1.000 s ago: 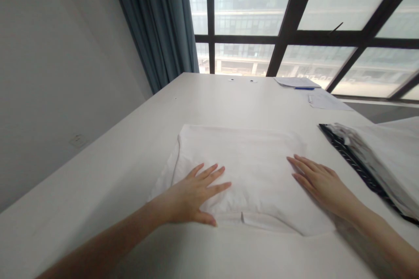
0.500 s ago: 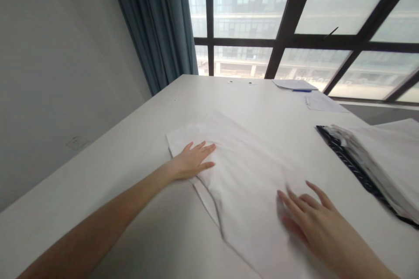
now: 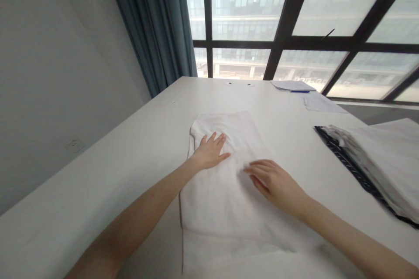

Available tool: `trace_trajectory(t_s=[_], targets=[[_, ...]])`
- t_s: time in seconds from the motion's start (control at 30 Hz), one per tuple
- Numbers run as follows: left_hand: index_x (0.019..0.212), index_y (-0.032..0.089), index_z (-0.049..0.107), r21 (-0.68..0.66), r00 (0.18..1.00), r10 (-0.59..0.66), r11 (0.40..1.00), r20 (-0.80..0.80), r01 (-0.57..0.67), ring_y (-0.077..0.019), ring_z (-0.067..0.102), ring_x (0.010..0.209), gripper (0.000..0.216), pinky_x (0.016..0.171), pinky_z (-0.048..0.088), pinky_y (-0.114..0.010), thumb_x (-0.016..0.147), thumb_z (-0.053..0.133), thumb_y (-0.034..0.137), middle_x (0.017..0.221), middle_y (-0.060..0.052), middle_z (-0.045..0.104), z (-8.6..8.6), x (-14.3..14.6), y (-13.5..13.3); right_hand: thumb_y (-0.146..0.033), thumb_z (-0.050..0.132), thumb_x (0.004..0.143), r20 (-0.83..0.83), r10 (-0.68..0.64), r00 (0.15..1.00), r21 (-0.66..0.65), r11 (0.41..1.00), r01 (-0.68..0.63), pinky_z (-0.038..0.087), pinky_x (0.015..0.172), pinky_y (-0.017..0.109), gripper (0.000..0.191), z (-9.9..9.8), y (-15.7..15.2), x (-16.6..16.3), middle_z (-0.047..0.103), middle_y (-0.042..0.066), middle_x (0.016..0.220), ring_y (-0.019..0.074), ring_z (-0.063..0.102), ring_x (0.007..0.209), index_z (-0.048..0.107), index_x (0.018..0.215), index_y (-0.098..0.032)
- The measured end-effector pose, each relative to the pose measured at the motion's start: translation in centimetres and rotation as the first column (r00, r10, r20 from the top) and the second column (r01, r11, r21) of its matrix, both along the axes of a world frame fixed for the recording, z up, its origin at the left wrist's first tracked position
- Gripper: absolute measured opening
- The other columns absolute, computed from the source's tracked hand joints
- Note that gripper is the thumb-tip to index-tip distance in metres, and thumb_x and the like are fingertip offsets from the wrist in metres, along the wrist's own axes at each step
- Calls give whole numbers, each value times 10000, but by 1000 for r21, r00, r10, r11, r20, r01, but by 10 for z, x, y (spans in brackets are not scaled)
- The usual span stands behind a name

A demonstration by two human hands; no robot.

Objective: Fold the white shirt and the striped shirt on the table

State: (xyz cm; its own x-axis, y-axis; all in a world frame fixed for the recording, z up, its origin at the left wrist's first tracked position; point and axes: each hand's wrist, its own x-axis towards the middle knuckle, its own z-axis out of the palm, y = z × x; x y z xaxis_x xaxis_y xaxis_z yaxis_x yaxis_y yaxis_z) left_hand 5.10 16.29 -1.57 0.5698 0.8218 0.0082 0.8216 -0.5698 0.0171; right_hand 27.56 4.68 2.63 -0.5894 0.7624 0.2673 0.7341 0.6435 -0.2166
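Note:
A folded white garment, perhaps a shirt, lies lengthwise on the white table in front of me. My left hand rests flat on its upper left part, fingers spread and palm down. Over the garment's right side is my right hand, its fingers loosely bent and close together, thumb apart below them. No fold of cloth shows clearly between them, and the fingertips are slightly blurred. The garment's lower right corner is smeared by motion near my right forearm.
At the right edge lies a stack of folded white cloth with a black striped piece underneath. Papers and a blue pen are at the far right of the table. A wall, curtain and windows border it.
The garment has turned from slanting to nearly straight ahead of me. My left hand has shifted right and slightly away from me; my right hand has moved left and farther in, its fingers drawn closer together.

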Motion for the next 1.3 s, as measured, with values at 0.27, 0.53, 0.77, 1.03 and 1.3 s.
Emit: trace_trajectory(t_s=[0.27,0.53,0.77,1.03,1.3], targets=[[1526,150,241,46,1000,-18,999,-6,18,-309,157,1468,712,1145,172,-531,972,247,597,1595,-99,210,-3,-5,0,-369,330,991,197,-215,957,-2,976,220,300,1134,486,530,-50,74,8,356,115,1538,293,290,1427,391,1476,-166],[1537,172,212,-25,998,52,998,-33,-52,-285,136,1478,739,1165,133,-484,960,252,632,1599,-122,167,0,-37,11,-534,256,981,221,-316,923,-29,943,331,260,1154,469,622,-53,60,29,279,77,1571,257,244,1446,315,1513,-218],[1510,120,280,94,993,121,988,-2,-120,-251,178,1472,653,1166,139,-477,1006,191,527,1582,-146,222,-5,-75,1,-524,253,987,167,-367,915,-7,928,373,275,1136,517,604,-64,42,74,316,89,1555,242,284,1431,283,1519,-239],[1469,215,379,-57,954,-255,962,159,267,-277,198,1465,623,1170,143,-516,980,282,588,1569,-131,278,10,-106,-67,-198,359,961,60,-157,986,-7,987,158,398,1067,508,473,-47,-2,112,501,71,1447,233,406,1371,486,1409,-280],[1460,280,377,-199,837,-473,823,276,531,-336,309,1418,825,1178,145,-531,773,658,639,1543,-120,338,28,-106,-146,-217,497,897,98,56,994,-152,988,-41,457,1037,495,516,-21,-55,118,490,-1,1451,281,405,1365,513,1378,-404]])
